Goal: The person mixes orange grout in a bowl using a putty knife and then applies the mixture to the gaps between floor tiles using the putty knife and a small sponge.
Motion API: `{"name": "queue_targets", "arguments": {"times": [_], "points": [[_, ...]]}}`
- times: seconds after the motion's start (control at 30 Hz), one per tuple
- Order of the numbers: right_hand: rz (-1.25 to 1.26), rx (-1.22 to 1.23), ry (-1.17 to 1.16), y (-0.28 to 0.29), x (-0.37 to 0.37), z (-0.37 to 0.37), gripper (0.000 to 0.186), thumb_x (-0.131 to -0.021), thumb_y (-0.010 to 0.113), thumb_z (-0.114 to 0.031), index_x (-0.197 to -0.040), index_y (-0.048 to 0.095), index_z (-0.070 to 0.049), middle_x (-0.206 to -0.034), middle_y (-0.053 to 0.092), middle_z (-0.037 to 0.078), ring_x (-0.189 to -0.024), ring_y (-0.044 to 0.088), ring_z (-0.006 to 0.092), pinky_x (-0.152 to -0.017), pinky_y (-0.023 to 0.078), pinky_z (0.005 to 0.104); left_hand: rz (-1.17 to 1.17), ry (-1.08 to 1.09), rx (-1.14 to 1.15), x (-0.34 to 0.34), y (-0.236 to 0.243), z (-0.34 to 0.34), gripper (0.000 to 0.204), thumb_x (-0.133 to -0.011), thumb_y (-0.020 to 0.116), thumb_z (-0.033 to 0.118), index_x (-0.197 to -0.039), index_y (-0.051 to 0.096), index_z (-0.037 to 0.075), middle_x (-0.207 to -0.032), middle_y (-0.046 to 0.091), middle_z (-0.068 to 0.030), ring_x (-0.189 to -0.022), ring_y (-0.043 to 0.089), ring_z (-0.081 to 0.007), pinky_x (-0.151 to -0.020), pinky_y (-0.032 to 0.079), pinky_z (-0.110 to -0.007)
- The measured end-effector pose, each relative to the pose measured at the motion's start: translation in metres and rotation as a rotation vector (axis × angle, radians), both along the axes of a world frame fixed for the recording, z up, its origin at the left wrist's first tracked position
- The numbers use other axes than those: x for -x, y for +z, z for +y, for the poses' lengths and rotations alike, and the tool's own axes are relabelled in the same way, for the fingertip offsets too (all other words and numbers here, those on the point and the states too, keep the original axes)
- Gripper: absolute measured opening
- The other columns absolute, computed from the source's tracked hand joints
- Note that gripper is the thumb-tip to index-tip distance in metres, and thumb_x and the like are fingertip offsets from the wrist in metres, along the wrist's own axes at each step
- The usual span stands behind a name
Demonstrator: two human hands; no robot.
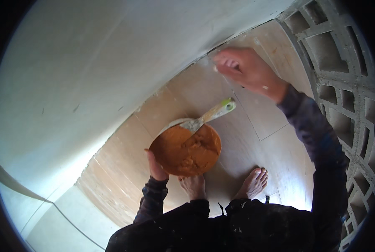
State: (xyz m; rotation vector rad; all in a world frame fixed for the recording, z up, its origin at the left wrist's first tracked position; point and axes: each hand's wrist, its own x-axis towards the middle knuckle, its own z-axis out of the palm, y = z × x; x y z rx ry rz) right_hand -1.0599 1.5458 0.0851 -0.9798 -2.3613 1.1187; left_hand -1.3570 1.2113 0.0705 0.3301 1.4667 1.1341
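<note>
My left hand (156,167) grips the rim and side of a round bowl (167,125) from its lower left. Thick orange-brown paste (183,149), lumpy on the right, fills most of it. Resting across the bowl's upper edge is a putty knife (214,111), its blade smeared and dipping into the paste, its pale handle with a green end sticking out to the upper right. Raised near the wall, beyond the knife, my right hand (246,69) is closed with its fingers curled in. It is slightly blurred, and whatever its fingers may hold is hidden or too small to name.
A smooth pale wall (91,54) runs along the left and far side. On the right stands a wall of hollow concrete blocks (328,50). My bare feet (254,182) stand on the wood-look plank floor (275,147), close below the bowl.
</note>
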Motion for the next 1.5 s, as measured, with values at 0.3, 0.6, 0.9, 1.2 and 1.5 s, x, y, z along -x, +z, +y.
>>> {"name": "queue_targets", "arguments": {"times": [0.3, 0.6, 0.9, 1.2, 1.5], "points": [[-0.304, 0.110, 0.320, 0.054, -0.039, -0.072, 0.025, -0.095, 0.073, -0.021, -0.113, 0.063, -0.007, -0.098, 0.071, 0.011, -0.094, 0.071, 0.0336, -0.080, 0.055, 0.0467, -0.040, -0.054, 0.028, -0.020, -0.006, 0.062, 0.085, -0.107, 0.034, 0.071, -0.156, 0.042, 0.002, -0.153, 0.053, -0.0169, -0.139, 0.054, -0.0312, -0.119, 0.042, -0.044], [-0.404, -0.436, 0.254, 0.038, -0.093, -0.123, 0.054, -0.087, 0.072, -0.010, -0.140, 0.063, -0.020, -0.105, 0.060, 0.001, -0.102, 0.059, 0.0203, -0.089, 0.047, 0.0373, 0.022, -0.122, -0.003, -0.020, -0.017, 0.088, 0.086, -0.109, 0.030, 0.069, -0.149, 0.048, -0.005, -0.144, 0.060, -0.0195, -0.127, 0.063, -0.0268, -0.111, 0.049, -0.038], [-0.337, -0.309, -0.088, 0.064, -0.147, -0.140, 0.052, -0.091, 0.070, -0.005, -0.142, 0.063, -0.013, -0.094, 0.060, 0.010, -0.081, 0.064, 0.0295, -0.072, 0.052, 0.0416, 0.084, -0.018, 0.025, -0.017, -0.021, 0.079, 0.085, -0.108, 0.033, 0.069, -0.149, 0.049, -0.003, -0.144, 0.060, -0.0179, -0.129, 0.061, -0.0268, -0.112, 0.049, -0.039], [-0.518, -0.223, -0.401, 0.054, -0.033, -0.104, 0.033, -0.094, 0.061, -0.009, -0.126, 0.068, -0.003, -0.107, 0.067, 0.017, -0.077, 0.073, 0.0372, -0.068, 0.061, 0.0459, 0.077, -0.005, 0.034, -0.029, -0.014, 0.082, 0.083, -0.109, 0.033, 0.068, -0.151, 0.047, -0.002, -0.145, 0.059, -0.0179, -0.130, 0.060, -0.0272, -0.112, 0.048, -0.040], [-0.578, -0.160, -0.473, 0.045, 0.002, -0.086, 0.028, -0.095, 0.057, -0.009, -0.121, 0.067, -0.004, -0.113, 0.067, 0.020, -0.083, 0.075, 0.0413, -0.070, 0.062, 0.0499, 0.131, 0.014, 0.016, -0.023, -0.020, 0.074, 0.084, -0.109, 0.031, 0.068, -0.150, 0.047, -0.003, -0.145, 0.058, -0.0182, -0.129, 0.060, -0.0274, -0.113, 0.047, -0.040]]}}
